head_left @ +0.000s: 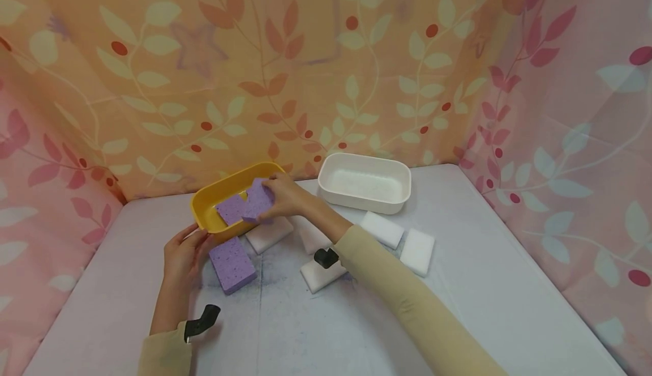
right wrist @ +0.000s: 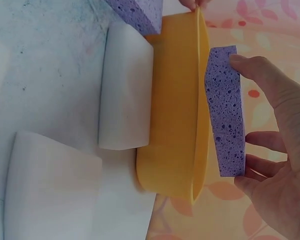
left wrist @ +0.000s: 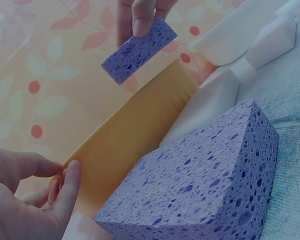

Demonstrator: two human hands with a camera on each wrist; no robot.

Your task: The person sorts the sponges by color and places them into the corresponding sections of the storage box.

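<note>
My right hand (head_left: 287,196) grips a purple sponge (right wrist: 225,111) between thumb and fingers, just over the opening of the yellow tub (head_left: 206,209). Inside that tub lies another purple sponge (head_left: 231,209). At the tub's near left corner, my left hand (head_left: 184,251) pinches the rim between thumb and fingers, as the left wrist view shows. Close beside the left hand, a third purple sponge (head_left: 232,265) lies flat on the table, in front of the tub.
A white tub (head_left: 364,180) stands at the back, right of the yellow one. Several white sponge blocks (head_left: 382,229) lie on the table (head_left: 285,330) in front of the tubs, partly behind the right arm. Patterned cloth (head_left: 316,70) hangs behind and at both sides.
</note>
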